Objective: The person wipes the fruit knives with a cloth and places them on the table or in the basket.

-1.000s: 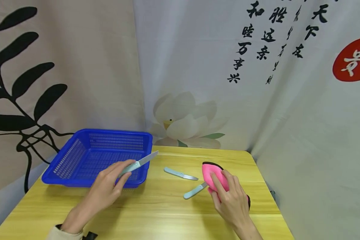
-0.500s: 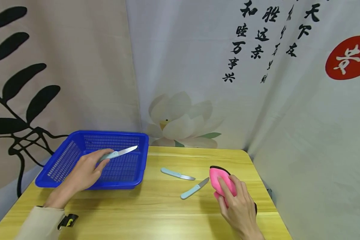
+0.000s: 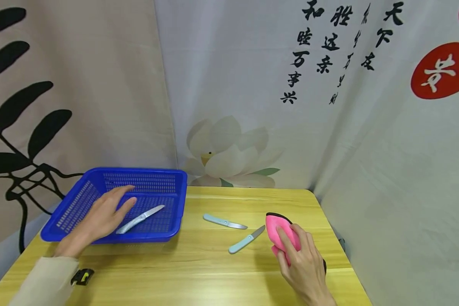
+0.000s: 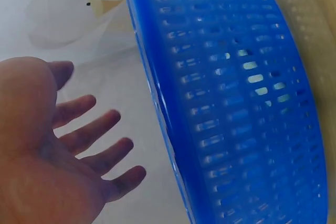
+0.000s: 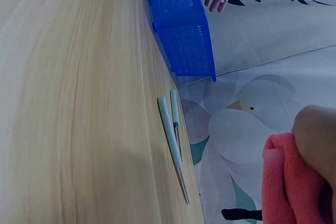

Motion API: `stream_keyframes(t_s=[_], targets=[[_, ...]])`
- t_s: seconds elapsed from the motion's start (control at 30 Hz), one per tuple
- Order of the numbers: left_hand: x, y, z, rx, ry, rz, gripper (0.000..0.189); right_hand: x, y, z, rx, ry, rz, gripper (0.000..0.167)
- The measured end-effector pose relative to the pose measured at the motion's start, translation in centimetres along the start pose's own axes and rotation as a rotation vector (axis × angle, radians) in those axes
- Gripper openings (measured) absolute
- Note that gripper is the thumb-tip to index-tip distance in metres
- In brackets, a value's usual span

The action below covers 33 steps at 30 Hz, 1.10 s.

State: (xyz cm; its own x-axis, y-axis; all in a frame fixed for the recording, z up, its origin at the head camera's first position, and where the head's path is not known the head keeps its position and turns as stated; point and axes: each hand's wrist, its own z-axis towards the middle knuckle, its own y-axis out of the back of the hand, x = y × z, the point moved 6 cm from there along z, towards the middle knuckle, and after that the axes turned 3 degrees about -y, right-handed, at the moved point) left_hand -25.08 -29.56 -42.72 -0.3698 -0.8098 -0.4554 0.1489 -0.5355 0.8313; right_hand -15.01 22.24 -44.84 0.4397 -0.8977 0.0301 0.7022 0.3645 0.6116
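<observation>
My left hand (image 3: 105, 212) hovers over the blue plastic basket (image 3: 176, 225) with its fingers spread and nothing between them. Below it, a knife (image 3: 141, 219) with a pale blue handle lies inside the basket, its blade pointing right. Through the basket's slots in the left wrist view, pale patches show. My right hand (image 3: 304, 263) grips a folded, soft pink cloth (image 3: 281, 231) with black edging above the table's right side. To the left of that cloth, two more pale blue knives lie on the wood: a nearer knife (image 3: 246, 239) and a farther knife (image 3: 225, 221).
The yellow wooden table (image 3: 191, 276) meets a printed curtain (image 3: 229, 85) along its back edge. Another stretch of curtain hangs beyond the right edge. The basket stands at the table's back left.
My left hand has carried a knife leftward over the basket and let it go inside. My right hand keeps hold of the pink cloth and has shifted slightly, uncovering the nearer knife's blade.
</observation>
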Motion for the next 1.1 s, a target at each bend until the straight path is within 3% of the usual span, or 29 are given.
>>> stream_keyframes(t_s=[0.17,0.37,0.57,0.73,0.9,1.1], targets=[[-1.1,-0.3,-0.4,-0.017,-0.005,0.030,0.062,0.0,-0.1,0.1,0.010,-0.001,0.009,0.042],[-4.1,-1.4,-0.1,0.010,-0.039,0.042,0.070,-0.2,-0.2,0.2,0.028,-0.008,0.019,0.044],[-8.5,-3.0,0.1,0.008,-0.092,0.053,0.070,-0.7,-0.1,0.0,0.048,-0.025,0.029,0.047],[-13.1,-4.6,0.2,-0.050,-0.223,0.085,0.066,-1.0,0.2,0.1,0.035,-0.025,0.024,0.048],[-17.1,-6.9,0.8,-0.091,-0.356,0.095,0.066,-1.4,0.4,0.0,0.031,-0.027,0.020,0.048],[-20.5,-11.2,0.7,-0.029,-0.408,0.043,0.064,-1.9,0.4,-0.7,0.053,-0.055,0.022,0.049]])
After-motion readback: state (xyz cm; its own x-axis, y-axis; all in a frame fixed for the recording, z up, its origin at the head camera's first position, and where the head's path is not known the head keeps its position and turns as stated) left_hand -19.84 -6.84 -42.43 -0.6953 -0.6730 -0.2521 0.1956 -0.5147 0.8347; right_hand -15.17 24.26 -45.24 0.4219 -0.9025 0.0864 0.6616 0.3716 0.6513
